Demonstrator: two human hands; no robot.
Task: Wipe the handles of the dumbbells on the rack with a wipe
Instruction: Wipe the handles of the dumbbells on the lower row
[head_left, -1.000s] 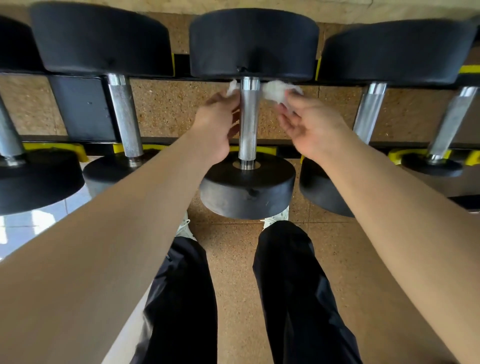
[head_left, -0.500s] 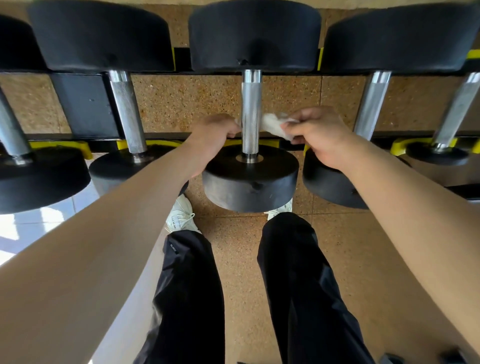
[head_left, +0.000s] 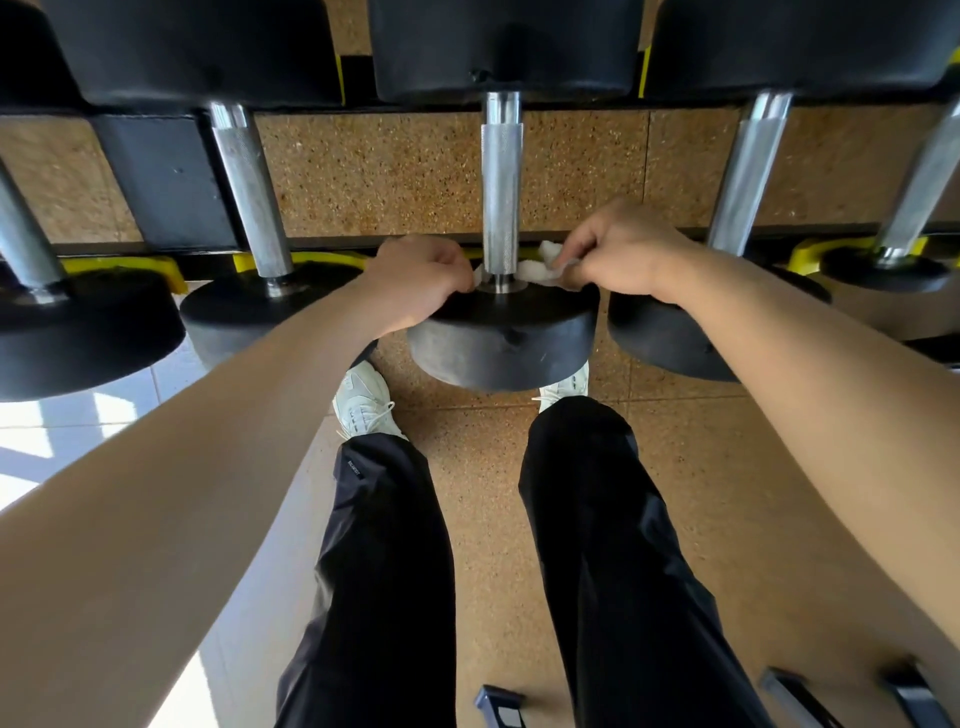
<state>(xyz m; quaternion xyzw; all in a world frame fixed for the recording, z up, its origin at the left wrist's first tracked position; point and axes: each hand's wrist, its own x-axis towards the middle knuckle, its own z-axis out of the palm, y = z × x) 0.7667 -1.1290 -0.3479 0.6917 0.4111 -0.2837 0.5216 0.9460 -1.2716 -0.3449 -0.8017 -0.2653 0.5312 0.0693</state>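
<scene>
A black dumbbell lies on the rack straight ahead, its knurled steel handle (head_left: 501, 182) running away from me to the near head (head_left: 503, 340). A white wipe (head_left: 535, 269) passes behind the handle's near end, just above the near head. My left hand (head_left: 415, 280) pinches the wipe's left end beside the handle. My right hand (head_left: 623, 249) pinches the right end on the other side. Most of the wipe is hidden by the handle and my fingers.
More black dumbbells flank it: one handle (head_left: 249, 187) to the left, one (head_left: 748, 171) to the right, others at both edges. Yellow cradles (head_left: 810, 254) sit on the black rack rail. Below are a speckled cork floor (head_left: 488, 493), my legs and white shoes.
Both hands have slid the wipe down the handle from its far end to the near head. The camera has dipped closer.
</scene>
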